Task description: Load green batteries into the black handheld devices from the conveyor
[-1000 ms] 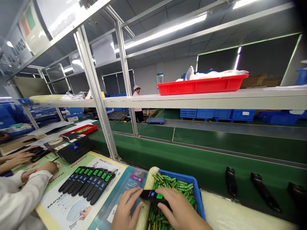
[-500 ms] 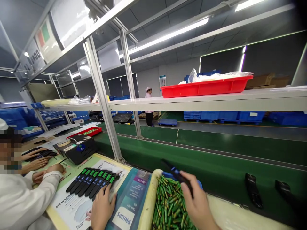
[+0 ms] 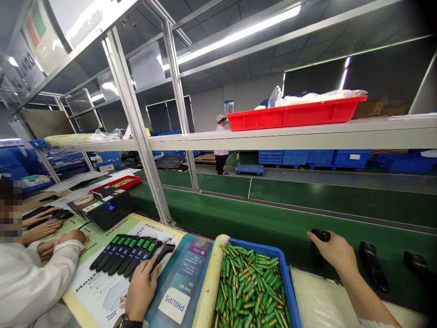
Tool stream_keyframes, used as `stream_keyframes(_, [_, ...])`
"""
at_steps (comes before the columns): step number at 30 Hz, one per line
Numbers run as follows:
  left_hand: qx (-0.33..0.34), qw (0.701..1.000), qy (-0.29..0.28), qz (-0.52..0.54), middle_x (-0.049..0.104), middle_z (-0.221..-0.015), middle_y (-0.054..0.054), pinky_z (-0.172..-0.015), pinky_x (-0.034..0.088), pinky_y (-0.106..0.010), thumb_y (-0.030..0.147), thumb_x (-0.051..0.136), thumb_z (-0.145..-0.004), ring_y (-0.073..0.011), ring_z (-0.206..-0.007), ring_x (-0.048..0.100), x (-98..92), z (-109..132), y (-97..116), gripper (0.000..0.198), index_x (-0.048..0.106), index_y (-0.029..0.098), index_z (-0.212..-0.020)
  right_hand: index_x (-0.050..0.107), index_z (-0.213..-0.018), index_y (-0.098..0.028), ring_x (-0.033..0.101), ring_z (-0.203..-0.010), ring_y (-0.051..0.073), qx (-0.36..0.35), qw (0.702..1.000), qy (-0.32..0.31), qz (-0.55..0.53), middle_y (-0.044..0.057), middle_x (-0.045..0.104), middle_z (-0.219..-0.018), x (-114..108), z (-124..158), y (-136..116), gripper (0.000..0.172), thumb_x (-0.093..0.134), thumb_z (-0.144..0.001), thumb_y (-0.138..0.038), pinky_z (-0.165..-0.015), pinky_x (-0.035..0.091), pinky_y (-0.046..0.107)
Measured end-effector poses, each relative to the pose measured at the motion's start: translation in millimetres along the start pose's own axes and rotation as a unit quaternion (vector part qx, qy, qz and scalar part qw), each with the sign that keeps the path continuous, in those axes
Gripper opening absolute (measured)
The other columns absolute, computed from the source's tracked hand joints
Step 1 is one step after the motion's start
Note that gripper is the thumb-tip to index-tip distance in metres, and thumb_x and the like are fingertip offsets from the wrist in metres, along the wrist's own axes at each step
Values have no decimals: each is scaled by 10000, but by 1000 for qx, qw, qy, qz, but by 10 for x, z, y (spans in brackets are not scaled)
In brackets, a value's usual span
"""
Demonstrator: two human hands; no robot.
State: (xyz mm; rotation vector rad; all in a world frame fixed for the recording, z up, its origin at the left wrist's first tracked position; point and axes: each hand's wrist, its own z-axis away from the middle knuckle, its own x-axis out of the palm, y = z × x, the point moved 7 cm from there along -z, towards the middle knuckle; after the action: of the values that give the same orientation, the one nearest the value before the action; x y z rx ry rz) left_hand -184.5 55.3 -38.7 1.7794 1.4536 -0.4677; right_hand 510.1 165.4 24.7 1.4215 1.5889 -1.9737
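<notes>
My left hand is closed round a slim black handheld device, its upper end sticking out past the fingers. Beside that hand, several similar black devices with green displays lie side by side in a slanted row on a printed mat. Over on the green conveyor, my right hand grips another black device; fingers and dark blur hide part of it. Between the hands stands a blue bin holding many small green batteries.
More black devices lie on the conveyor at right. A metal post and shelf with a red tray rise ahead. At left a co-worker's sleeve and hands are near a black box.
My right hand has moved right, from above the battery bin to the conveyor, with a black device in it. My left hand has lifted a device at the row's end. The view has shifted slightly.
</notes>
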Motion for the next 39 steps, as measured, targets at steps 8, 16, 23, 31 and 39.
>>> stream_keyframes(8, [165, 982, 32, 90, 725, -1157, -85, -874, 617, -317, 328, 595, -985, -223, -1045, 704, -301, 113, 1193, 359, 666, 285, -1334, 467, -1516, -33, 710, -816, 425, -13, 995, -19, 96, 201, 716, -840, 276, 109, 3, 704, 453, -990, -501, -698, 542, 493])
stream_keyframes(16, [290, 939, -56, 175, 703, -1232, -72, -936, 605, -297, 185, 631, -963, -191, -1122, 676, -304, 299, 2225, 466, 610, 348, -1398, 534, -1505, -326, 668, -1049, 242, -503, 757, -384, -166, 61, 667, -1302, 694, 2648, -1879, 516, 600, -994, -342, -935, 548, 362])
stream_keyframes(23, [70, 997, -5, 37, 577, -1400, -152, -1051, 549, -485, 472, 548, -978, -312, -1286, 581, -100, -48, 1082, 454, 624, 224, -1351, 495, -1447, -207, 641, -1103, 300, -510, 836, -74, -188, 139, 674, -1259, 546, 2435, -1698, 399, 409, -1072, -312, -930, 524, 427])
stream_keyframes(31, [-105, 967, -50, -228, 574, -1343, -216, -921, 514, -476, 475, 380, -986, -377, -1175, 583, 16, -326, -128, 561, 614, 115, -1348, 563, -1319, -227, 685, -819, 261, -393, 904, -80, -145, 79, 734, -970, 372, 2078, -1751, 357, 401, -1070, -425, -681, 521, 343])
stream_keyframes(39, [-96, 973, -44, -208, 716, -1112, -173, -900, 517, -453, 443, 348, -986, -345, -993, 645, 66, -270, -370, 536, 711, 122, -1216, 687, -1019, -218, 720, -874, 329, -139, 987, 33, -71, 106, 757, -927, -23, 528, -661, 514, 585, -857, -695, -704, 533, 362])
